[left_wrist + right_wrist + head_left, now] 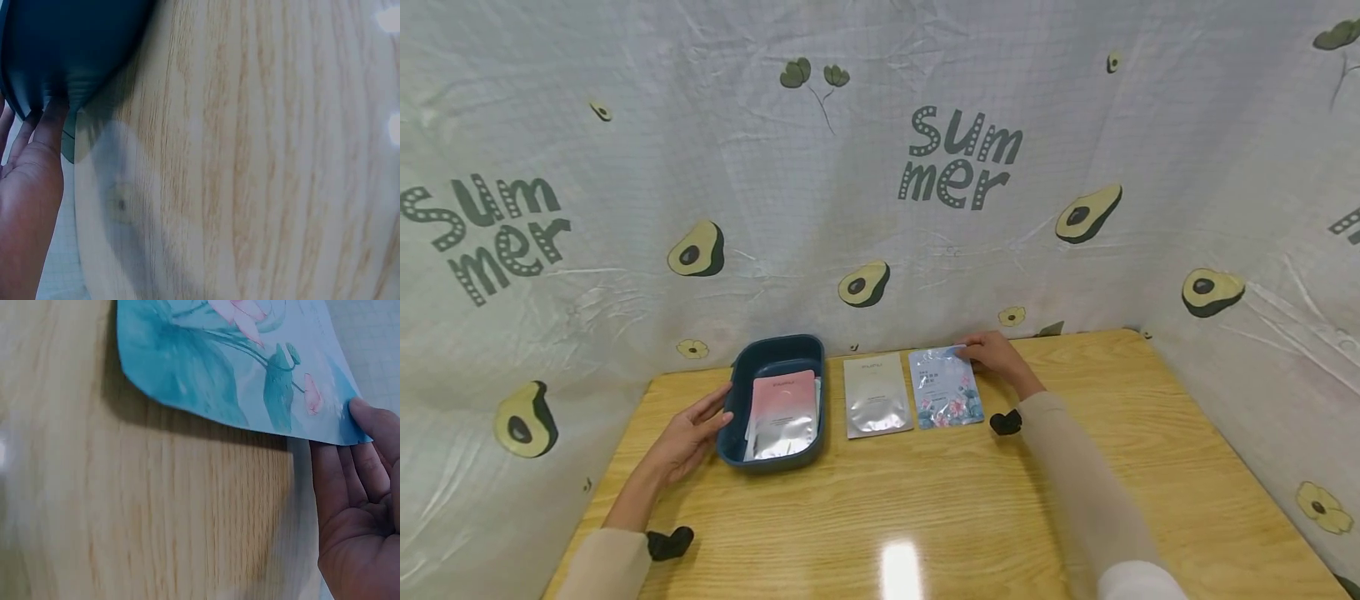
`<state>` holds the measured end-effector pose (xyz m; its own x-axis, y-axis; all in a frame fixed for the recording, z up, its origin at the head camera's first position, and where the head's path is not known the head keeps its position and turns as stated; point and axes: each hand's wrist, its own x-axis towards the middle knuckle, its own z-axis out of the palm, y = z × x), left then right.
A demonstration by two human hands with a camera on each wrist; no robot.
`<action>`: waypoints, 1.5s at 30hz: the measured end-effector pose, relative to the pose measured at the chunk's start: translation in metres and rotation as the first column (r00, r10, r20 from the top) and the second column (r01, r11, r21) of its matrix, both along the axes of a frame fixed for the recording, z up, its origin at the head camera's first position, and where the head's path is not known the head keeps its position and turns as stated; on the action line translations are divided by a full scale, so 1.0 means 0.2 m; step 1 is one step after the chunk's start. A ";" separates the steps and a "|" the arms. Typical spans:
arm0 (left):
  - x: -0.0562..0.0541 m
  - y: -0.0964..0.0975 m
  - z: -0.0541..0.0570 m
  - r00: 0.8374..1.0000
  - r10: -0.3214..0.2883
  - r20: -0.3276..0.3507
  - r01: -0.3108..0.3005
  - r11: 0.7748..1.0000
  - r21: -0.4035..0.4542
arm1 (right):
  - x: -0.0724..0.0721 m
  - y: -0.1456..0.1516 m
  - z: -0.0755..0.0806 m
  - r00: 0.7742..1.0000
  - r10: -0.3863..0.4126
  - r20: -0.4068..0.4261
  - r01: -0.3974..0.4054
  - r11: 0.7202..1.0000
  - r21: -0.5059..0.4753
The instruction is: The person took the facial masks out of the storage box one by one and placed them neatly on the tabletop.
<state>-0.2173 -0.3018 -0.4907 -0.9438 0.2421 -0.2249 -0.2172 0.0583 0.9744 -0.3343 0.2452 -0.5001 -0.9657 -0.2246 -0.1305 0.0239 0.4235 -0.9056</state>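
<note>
The right hand [996,354] pinches a blue floral packet [942,385] by its far right corner, near the far edge of the table [865,517]. A pale silver packet [877,398] lies just beside it. Toward the table's far left corner sits a dark blue bin [769,467] — a pink-and-silver packet [784,408] inside — with the left hand [688,437], fingers extended, touching its left wall.
</note>
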 end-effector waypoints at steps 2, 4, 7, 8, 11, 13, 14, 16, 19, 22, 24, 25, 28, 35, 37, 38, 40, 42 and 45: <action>0.00 0.00 0.00 1.000 -0.001 0.002 0.001 1.000 0.003 | -0.01 -0.01 -0.01 1.000 -0.018 0.005 0.018 1.000 0.019; 0.00 0.00 0.01 1.000 -0.001 0.000 0.001 1.000 0.009 | -0.04 -0.03 -0.03 0.999 -0.038 0.009 0.038 0.998 0.041; 0.00 0.00 0.01 1.000 -0.007 -0.008 0.007 1.000 0.019 | -0.05 -0.04 -0.05 0.998 -0.054 0.014 0.053 0.997 0.059; 0.01 0.00 0.01 1.000 -0.006 -0.009 0.006 1.000 0.022 | -0.06 -0.05 -0.06 0.998 -0.058 0.019 0.057 0.997 0.059; 0.00 0.01 0.01 1.000 -0.020 -0.010 0.020 0.999 0.031 | -0.06 -0.04 -0.06 0.997 -0.070 0.017 0.068 0.995 0.079; 0.00 0.01 0.01 1.000 -0.020 -0.011 0.020 0.999 0.037 | -0.06 -0.05 -0.06 0.997 -0.074 0.015 0.073 0.994 0.086; 0.00 0.01 0.01 1.000 -0.018 -0.012 0.018 0.999 0.036 | -0.06 -0.05 -0.05 0.997 -0.074 0.011 0.072 0.993 0.091; 0.00 0.01 0.01 1.000 -0.013 -0.014 0.013 0.999 0.034 | -0.06 -0.05 -0.04 0.997 -0.072 0.009 0.071 0.993 0.090; -0.01 0.01 0.01 1.000 -0.015 -0.019 0.016 0.999 0.037 | -0.06 -0.06 -0.04 0.997 -0.077 0.015 0.075 0.995 0.072; -0.01 0.00 0.01 1.000 -0.021 -0.021 0.022 0.999 0.049 | -0.07 -0.06 -0.04 0.997 -0.079 0.015 0.078 0.994 0.083; -0.01 0.00 0.01 1.000 -0.023 -0.016 0.024 0.998 0.060 | -0.08 -0.06 -0.04 0.996 -0.085 0.021 0.083 0.992 0.097; -0.01 0.00 0.01 1.000 -0.024 -0.016 0.025 0.998 0.065 | -0.08 -0.07 -0.04 0.996 -0.087 0.021 0.084 0.990 0.109; 0.00 0.00 0.01 1.000 -0.028 -0.014 0.029 0.998 0.062 | -0.08 -0.08 -0.04 0.996 -0.085 0.009 0.083 0.985 0.149; 0.00 -0.01 0.00 0.999 -0.034 -0.019 0.036 0.997 0.061 | -0.08 -0.11 0.03 0.991 -0.011 -0.131 0.054 0.941 0.333; 0.00 -0.01 0.00 0.999 -0.032 -0.018 0.033 0.998 0.057 | -0.08 -0.13 0.06 0.983 0.030 -0.181 0.044 0.919 0.391; 0.00 -0.01 0.00 0.999 -0.031 -0.016 0.032 0.998 0.055 | -0.08 -0.13 0.07 0.978 0.047 -0.203 0.042 0.910 0.413; 0.00 -0.01 0.00 0.999 -0.030 -0.016 0.031 0.998 0.053 | -0.08 -0.15 0.10 0.971 0.072 -0.230 0.037 0.898 0.438; 0.00 -0.01 -0.01 0.999 -0.027 -0.017 0.028 0.998 0.053 | -0.09 -0.17 0.13 0.963 0.096 -0.250 0.029 0.891 0.453; 0.00 -0.01 0.00 0.999 -0.034 -0.031 0.036 0.998 0.058 | -0.09 -0.21 0.17 0.949 0.148 -0.279 -0.006 0.892 0.452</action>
